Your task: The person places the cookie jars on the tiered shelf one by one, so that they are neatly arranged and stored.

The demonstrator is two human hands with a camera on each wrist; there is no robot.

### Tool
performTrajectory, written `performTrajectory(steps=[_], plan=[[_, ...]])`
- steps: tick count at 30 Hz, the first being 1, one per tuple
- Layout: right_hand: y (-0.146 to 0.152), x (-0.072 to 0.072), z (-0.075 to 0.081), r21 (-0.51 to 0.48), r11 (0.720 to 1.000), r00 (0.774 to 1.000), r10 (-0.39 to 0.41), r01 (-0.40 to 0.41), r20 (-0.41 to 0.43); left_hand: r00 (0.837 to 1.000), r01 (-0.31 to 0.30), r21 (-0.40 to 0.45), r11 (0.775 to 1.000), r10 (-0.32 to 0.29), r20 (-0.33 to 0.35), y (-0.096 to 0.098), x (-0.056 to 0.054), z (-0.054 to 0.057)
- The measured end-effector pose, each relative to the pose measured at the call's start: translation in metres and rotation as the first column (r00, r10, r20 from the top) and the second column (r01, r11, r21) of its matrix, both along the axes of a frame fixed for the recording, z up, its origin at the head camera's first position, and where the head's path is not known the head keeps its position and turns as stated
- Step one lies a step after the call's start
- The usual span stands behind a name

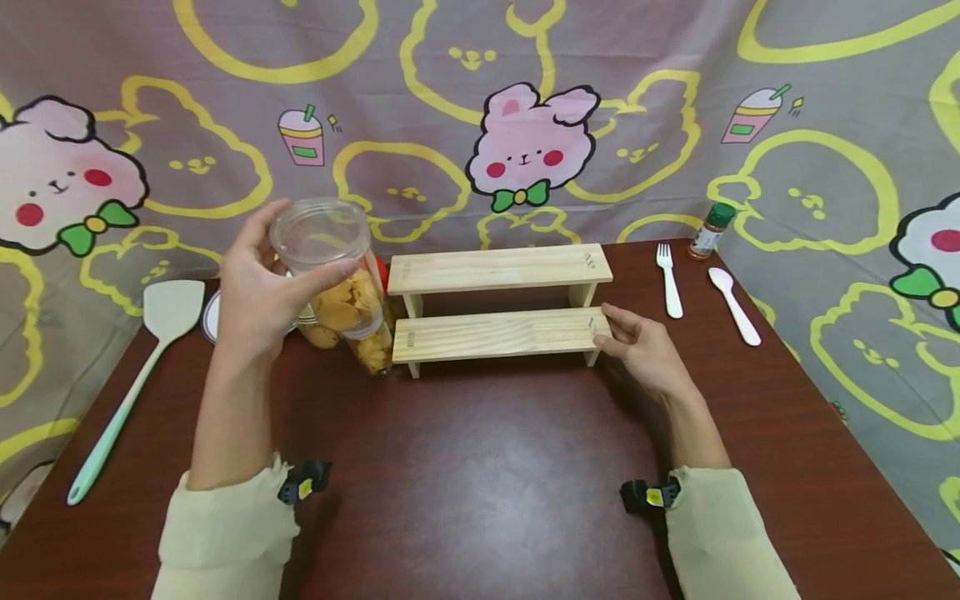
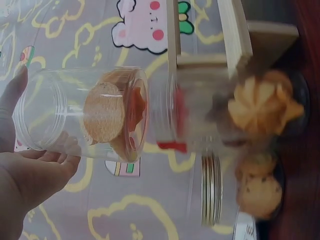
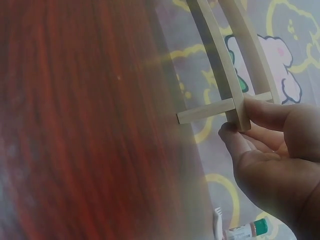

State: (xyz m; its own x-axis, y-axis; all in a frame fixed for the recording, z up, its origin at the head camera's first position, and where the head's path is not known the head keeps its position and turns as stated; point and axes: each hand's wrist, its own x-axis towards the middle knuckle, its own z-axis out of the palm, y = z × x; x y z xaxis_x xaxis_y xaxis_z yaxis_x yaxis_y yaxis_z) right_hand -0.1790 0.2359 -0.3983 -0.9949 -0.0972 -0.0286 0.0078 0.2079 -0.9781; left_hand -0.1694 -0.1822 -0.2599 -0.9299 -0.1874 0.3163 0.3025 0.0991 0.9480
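Observation:
My left hand [image 1: 258,287] grips a clear jar [image 1: 322,237] around its upper part, raised above the table on the left. Inside the jar, thin yellow chips or crackers [image 2: 103,112] lie toward the bottom, and the mouth has no lid on it. Below and behind it stand another clear jar with piped cookies [image 2: 262,105] and one with round speckled cookies [image 2: 259,187]. My right hand [image 1: 641,346] pinches the right end of the lower step of a two-tier wooden rack [image 1: 495,333], thumb on one face and fingers on the other.
A white spatula with a green handle [image 1: 142,387] lies at the left. A white fork [image 1: 670,282], a white spoon [image 1: 733,307] and a green-capped spice bottle [image 1: 711,231] are at the back right. A patterned cloth [image 1: 420,108] hangs behind the brown table [image 1: 480,483].

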Motion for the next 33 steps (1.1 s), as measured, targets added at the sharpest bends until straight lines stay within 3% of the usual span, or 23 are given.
performTrajectory(steps=[7, 13, 18, 23, 33], plan=[[-0.001, 0.0, 0.0, -0.007, 1.0, 1.0, 0.004, -0.004, -0.004, 0.998, 0.061, 0.033, 0.998, -0.06, -0.015, 0.022, -0.009, 0.001], [0.0, 0.001, 0.001, 0.0, 1.0, 1.0, 0.0, 0.0, -0.003, 0.992, 0.123, 0.009, 0.992, -0.123, -0.017, 0.045, -0.018, 0.001], [0.0, 0.001, 0.001, 0.003, 1.0, 1.0, 0.002, -0.002, 0.006, 0.989, 0.147, -0.022, 0.989, -0.147, -0.004, 0.064, -0.027, -0.004], [0.0, 0.001, 0.001, -0.002, 1.0, 1.0, 0.003, -0.003, 0.012, 0.984, 0.177, 0.012, 0.984, -0.177, 0.017, 0.076, -0.035, -0.009], [0.0, 0.001, 0.001, -0.02, 1.0, 1.0, -0.016, 0.016, 0.003, 0.977, 0.212, -0.026, 0.977, -0.212, 0.0, 0.094, -0.048, -0.006]])
